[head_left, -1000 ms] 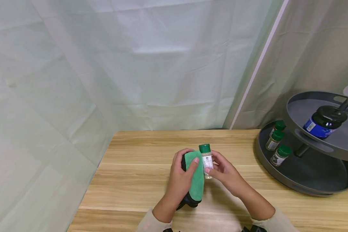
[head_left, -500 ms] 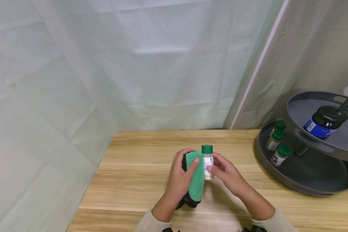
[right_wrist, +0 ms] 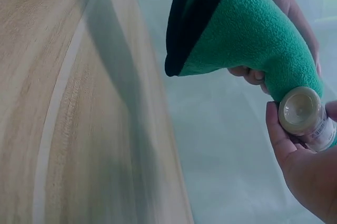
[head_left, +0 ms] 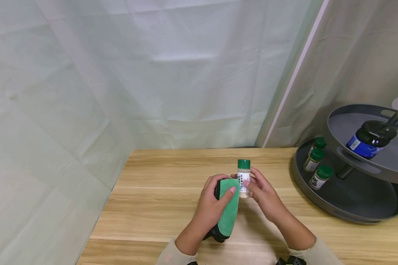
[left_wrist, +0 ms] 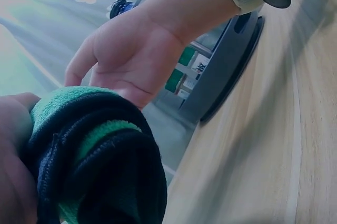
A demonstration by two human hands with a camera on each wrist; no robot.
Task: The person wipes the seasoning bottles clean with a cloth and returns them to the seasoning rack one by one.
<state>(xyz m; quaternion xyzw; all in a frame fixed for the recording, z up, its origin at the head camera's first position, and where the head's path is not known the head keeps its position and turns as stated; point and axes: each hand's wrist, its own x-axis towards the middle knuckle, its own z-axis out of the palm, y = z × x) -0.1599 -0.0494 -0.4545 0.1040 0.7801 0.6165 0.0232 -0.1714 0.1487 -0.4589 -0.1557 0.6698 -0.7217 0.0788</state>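
Note:
My left hand (head_left: pixel 212 202) grips a folded green cloth (head_left: pixel 229 213) with dark edging, thumb over its green face. In the left wrist view the folded layers of the cloth (left_wrist: pixel 100 145) show from the end. Just right of it, my right hand (head_left: pixel 265 195) holds a small spice jar (head_left: pixel 244 176) upright between thumb and fingers. The jar has a green cap, a white label and pale contents. Seen from the right wrist, the clear bottom of the jar (right_wrist: pixel 300 111) is close against the cloth (right_wrist: pixel 253 34); whether they touch is hard to tell.
On the right stands a grey two-tier round rack (head_left: pixel 355 209). Several green-capped jars, one in front (head_left: pixel 320 177), sit on its lower tier. A dark jar with a blue label (head_left: pixel 371 140) stands on the upper tier. The wooden table (head_left: pixel 159 206) meets pale curtains behind.
The jar has turned in my right hand, so its label faces differently, and it has shifted slightly right and up. My left hand and the cloth have moved a little right.

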